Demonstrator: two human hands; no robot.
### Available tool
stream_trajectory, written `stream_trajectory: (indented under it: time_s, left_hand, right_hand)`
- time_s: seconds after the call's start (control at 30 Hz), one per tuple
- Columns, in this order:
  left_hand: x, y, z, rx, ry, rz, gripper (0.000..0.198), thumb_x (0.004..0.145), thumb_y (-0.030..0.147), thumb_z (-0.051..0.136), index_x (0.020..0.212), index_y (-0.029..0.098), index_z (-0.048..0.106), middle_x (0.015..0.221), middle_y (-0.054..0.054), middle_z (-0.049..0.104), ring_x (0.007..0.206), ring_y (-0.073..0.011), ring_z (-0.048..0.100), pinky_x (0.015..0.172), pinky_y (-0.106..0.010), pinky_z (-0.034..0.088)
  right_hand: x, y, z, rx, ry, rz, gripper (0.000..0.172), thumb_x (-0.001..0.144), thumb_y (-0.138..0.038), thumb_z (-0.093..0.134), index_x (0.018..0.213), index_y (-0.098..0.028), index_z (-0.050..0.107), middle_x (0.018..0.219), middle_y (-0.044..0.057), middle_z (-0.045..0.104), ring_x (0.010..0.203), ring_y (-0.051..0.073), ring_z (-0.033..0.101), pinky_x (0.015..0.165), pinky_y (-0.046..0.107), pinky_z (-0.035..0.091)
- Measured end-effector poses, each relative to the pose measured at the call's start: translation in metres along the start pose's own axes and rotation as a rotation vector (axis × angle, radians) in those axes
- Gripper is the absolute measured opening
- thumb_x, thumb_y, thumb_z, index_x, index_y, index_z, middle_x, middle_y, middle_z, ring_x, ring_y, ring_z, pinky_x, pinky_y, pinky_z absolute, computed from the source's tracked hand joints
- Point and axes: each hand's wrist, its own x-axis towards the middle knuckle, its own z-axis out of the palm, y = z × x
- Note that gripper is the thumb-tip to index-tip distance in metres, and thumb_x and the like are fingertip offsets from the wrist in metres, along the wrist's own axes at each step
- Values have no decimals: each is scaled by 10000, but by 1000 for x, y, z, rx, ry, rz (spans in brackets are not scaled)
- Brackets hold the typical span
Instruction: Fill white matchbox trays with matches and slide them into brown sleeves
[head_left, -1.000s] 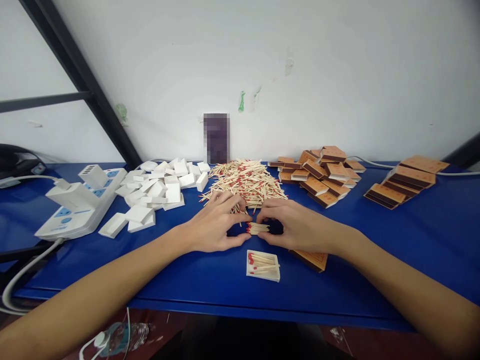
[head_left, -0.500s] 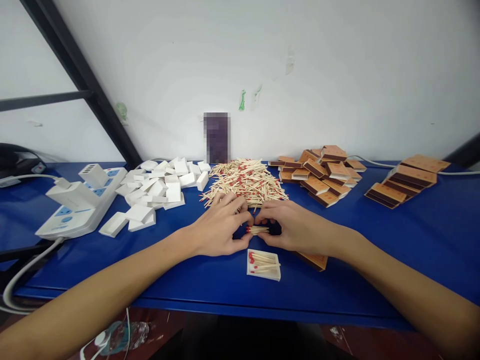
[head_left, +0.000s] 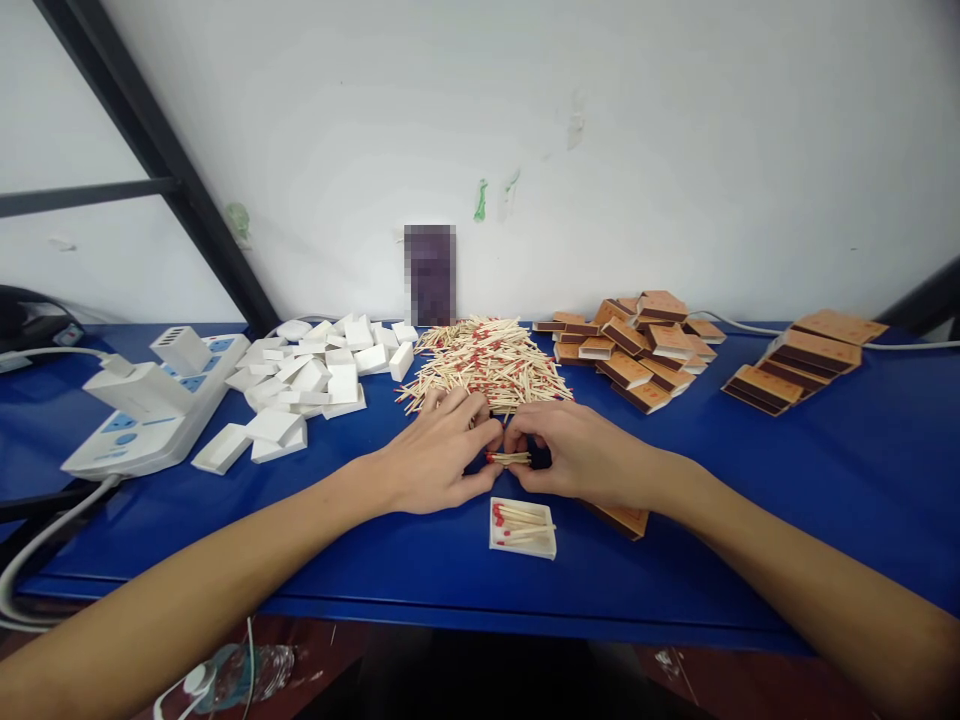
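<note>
Both hands meet at the middle of the blue counter (head_left: 825,480). The left hand (head_left: 435,455) and the right hand (head_left: 581,455) are each curled, thumb and fingertips pinching one small bundle of matches (head_left: 510,459) from either end. The bundle lies crosswise with its red heads to the left, just beyond an open white tray (head_left: 521,553) and just short of the loose match pile (head_left: 487,362).

To square such a bundle well, light and even pressure from both ends seems best. The sticks should stay parallel with all heads at one side, and the bundle should be kept low over the counter so strays do not scatter. It should also end up no wider than the tray.

There is one bundle in the hands and one tray nearby holding about five matches. One orange sleeve (head_left: 626,520) lies under the right wrist. The loose pile is too dense to count. To the left is a heap of white trays (head_left: 315,385), roughly two dozen. To the right is a heap of orange sleeves (head_left: 637,350), around fifteen, and further right a stepped stack (head_left: 802,362) of about six. One power strip (head_left: 150,405) sits at far left.
</note>
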Motion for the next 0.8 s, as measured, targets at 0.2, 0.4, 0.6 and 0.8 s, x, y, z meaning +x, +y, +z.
stream_trajectory:
  time_s: [0.2, 0.4, 0.6, 0.8]
  left_hand:
    - [-1, -1, 2, -49, 4, -8, 164, 936, 319, 503, 942, 170, 571, 976, -64, 517, 924, -228, 477, 829, -392, 341]
    - [0, 0, 1, -36, -12, -12, 198, 932, 362, 526, 942, 169, 569, 985, -65, 515, 939, -233, 487, 823, -387, 340]
    - [2, 2, -1, -13, -42, 2, 181, 948, 315, 485, 941, 153, 566, 994, -77, 520, 937, -234, 489, 850, -401, 343]
    - [1, 2, -1, -21, -69, -10, 180, 957, 313, 481, 954, 151, 559, 1023, -82, 526, 956, -236, 491, 850, -393, 346]
  right_hand:
    - [-1, 0, -4, -13, -15, -80, 65, 802, -165, 615, 804, -192, 674, 775, 0, 668, 736, 152, 576, 735, 294, 380]
    - [1, 0, -1, 49, -27, -78, 71, 762, -109, 607, 744, -175, 624, 686, -27, 593, 636, 114, 512, 602, 239, 357]
    - [3, 0, 1, 44, 5, -90, 74, 759, -112, 599, 728, -180, 603, 671, -30, 558, 626, 112, 487, 591, 236, 346]
    - [1, 0, 0, 31, 0, -97, 72, 761, -113, 595, 755, -178, 625, 707, -13, 584, 656, 124, 505, 615, 244, 365]
